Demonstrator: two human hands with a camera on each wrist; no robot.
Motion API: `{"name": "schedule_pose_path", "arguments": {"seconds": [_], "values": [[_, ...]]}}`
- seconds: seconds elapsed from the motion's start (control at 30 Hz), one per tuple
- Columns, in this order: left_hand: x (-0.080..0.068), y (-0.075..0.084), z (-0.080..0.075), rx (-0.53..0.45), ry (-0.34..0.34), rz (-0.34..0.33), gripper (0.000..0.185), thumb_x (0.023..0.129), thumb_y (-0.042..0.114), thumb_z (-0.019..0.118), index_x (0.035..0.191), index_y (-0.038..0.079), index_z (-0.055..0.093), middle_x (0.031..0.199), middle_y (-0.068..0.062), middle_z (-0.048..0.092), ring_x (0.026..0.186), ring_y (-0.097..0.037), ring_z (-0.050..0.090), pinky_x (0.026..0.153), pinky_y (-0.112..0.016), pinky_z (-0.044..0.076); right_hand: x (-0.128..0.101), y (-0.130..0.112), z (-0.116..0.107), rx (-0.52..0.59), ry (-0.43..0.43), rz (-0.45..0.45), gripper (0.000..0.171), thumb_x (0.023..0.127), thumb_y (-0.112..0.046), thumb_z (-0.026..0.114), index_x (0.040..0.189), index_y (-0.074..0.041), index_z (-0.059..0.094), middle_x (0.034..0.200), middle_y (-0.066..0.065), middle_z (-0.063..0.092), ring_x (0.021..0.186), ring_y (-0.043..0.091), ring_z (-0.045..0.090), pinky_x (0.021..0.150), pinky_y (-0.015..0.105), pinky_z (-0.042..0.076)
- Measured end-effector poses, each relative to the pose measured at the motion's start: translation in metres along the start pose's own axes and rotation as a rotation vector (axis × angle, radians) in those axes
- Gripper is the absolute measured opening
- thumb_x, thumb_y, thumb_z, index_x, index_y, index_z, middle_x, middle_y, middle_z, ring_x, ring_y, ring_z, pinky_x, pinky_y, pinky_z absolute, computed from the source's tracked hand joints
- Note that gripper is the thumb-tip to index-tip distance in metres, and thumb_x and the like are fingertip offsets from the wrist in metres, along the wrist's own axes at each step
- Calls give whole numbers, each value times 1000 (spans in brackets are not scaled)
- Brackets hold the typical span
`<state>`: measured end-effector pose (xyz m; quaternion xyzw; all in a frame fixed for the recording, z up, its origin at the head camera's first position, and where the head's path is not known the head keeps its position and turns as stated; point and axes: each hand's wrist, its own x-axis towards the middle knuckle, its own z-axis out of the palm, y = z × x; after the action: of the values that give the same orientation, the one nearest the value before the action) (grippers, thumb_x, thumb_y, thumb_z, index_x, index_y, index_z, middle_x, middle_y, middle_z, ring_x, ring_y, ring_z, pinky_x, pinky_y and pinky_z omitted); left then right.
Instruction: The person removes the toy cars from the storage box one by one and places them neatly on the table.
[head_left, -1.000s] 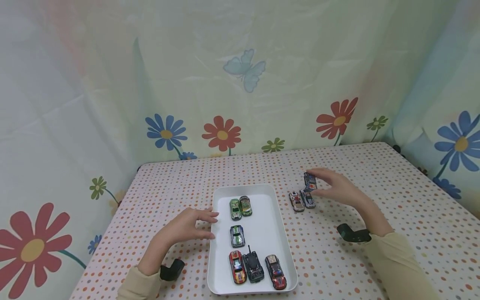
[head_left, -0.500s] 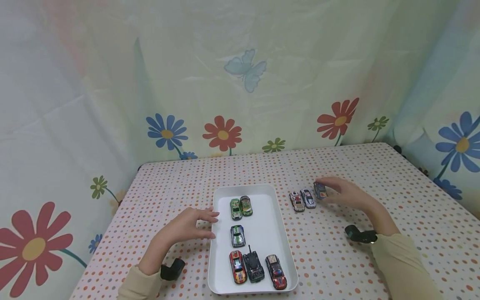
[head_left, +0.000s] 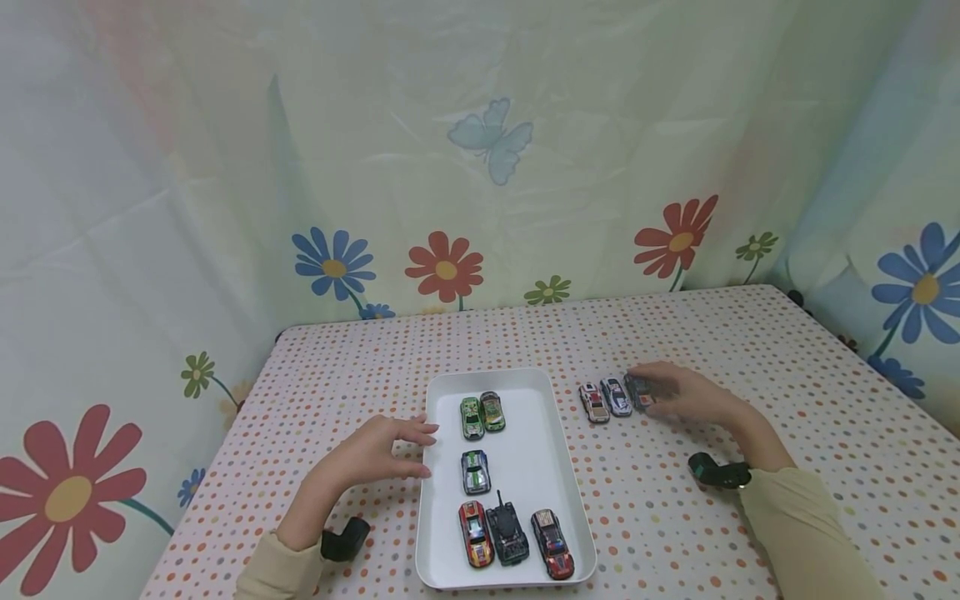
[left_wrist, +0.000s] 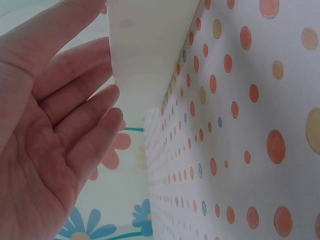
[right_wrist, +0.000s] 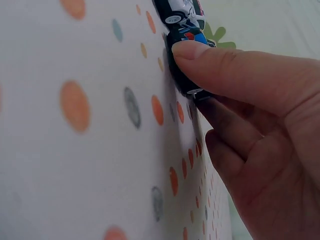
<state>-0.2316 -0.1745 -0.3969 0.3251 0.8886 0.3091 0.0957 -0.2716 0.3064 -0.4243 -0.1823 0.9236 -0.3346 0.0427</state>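
My right hand [head_left: 693,396] pinches a dark blue toy car [head_left: 640,392] between thumb and fingers, down at the spotted tabletop. Close on its left stands a white and blue toy car [head_left: 616,397], and beside that a white, red and tan toy car [head_left: 594,402]. In the right wrist view the thumb [right_wrist: 192,51] lies on the dark car's near end. My left hand [head_left: 371,450] rests at the left wall of a white tray [head_left: 536,379], its fingers loosely bent and holding nothing; in the left wrist view the fingertips are right at the tray wall [left_wrist: 145,50].
Inside the tray are two green cars [head_left: 481,415], a silver and green car [head_left: 475,472], a red and yellow car [head_left: 476,533], a black toy tank [head_left: 507,532] and a dark red car [head_left: 552,543]. A flowered curtain [head_left: 375,167] hangs behind the table.
The right hand has brought the dark blue car down and to the right, from above the white and blue car to a place beside it. The left hand has stayed put.
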Motion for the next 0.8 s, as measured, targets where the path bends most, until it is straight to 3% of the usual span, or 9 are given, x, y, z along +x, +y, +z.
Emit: {"name": "schedule_pose_path", "arguments": {"seconds": [0.37,0.53,0.67,0.8], "values": [[0,0,1,-8,0,-13,42,74,28,80,109,6,70,125,-2,59,129,-25,39,101,-45,35,-1,1,0,14,-29,-14,62,80,-8,73,133,7,44,135,30,40,126,49,30,100,62,25],[-1,1,1,-11,-3,-25,42,74,28,80,109,6,70,125,-2,59,129,-24,39,101,-44,36,-1,-6,-2,-1,-59,13,81,78,-20,77,139,8,33,140,32,31,128,50,26,100,63,24],[-1,2,0,-14,-5,-22,41,74,27,80,109,6,70,125,-2,59,129,-25,39,100,-44,37,-3,-23,-11,-47,1,54,87,82,-30,72,145,4,22,143,34,23,127,52,24,95,67,25],[-1,3,0,-8,-4,-27,41,74,26,80,108,6,70,124,-4,59,128,-25,40,100,-45,37,-6,-51,-23,-95,96,41,81,86,-28,69,146,2,22,144,32,22,128,52,22,95,69,23]]}}
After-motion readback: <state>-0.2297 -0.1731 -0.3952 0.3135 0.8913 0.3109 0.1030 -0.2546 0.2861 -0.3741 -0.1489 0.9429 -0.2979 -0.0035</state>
